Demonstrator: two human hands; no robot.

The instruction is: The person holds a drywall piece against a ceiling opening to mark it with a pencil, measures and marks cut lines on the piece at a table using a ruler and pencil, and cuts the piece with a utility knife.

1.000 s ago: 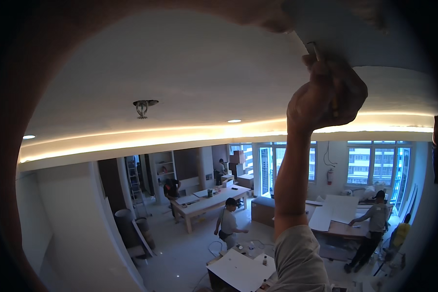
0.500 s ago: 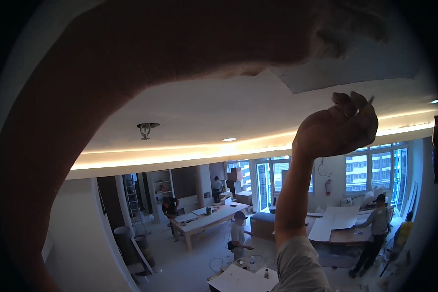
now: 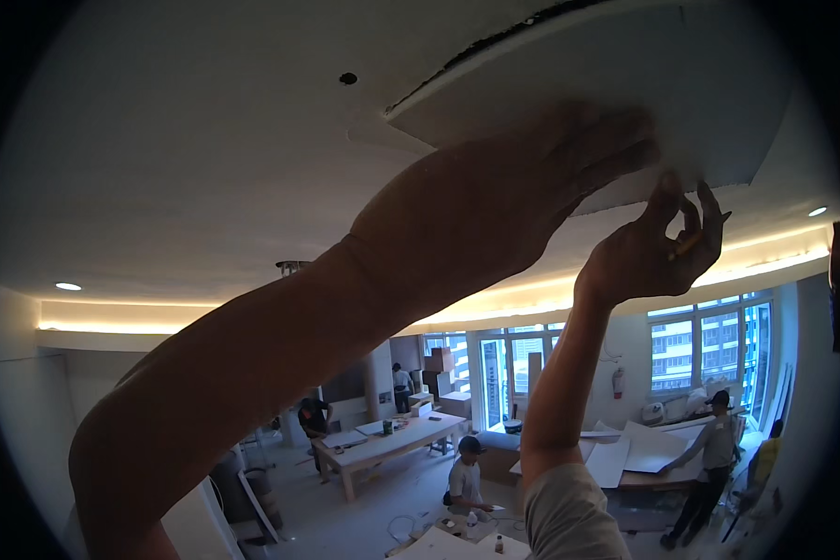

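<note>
A pale board (image 3: 719, 93) sits up against the ceiling, tilted a little, with a dark gap along its far left edge. My left hand (image 3: 495, 201) reaches up across the view and lies with its fingers stretched out against the underside of the board. My right hand (image 3: 644, 252) is raised beside it, its upper fingertips at or close to the board's near edge. A thin yellow pencil (image 3: 688, 245) is tucked among the curled fingers of that right hand. Shadow blurs the fingertips of my left hand.
A small dark hole (image 3: 348, 78) and a metal fitting (image 3: 291, 268), partly covered by my arm, are in the ceiling. Below stand a long worktable (image 3: 392, 443) and a table of white sheets (image 3: 649, 448). A person (image 3: 465, 476) crouches beneath; others work further off.
My left hand has come lower and flattened on the board, and more of the board shows. The fingers of my right hand have extended upward. The person below has sunk lower.
</note>
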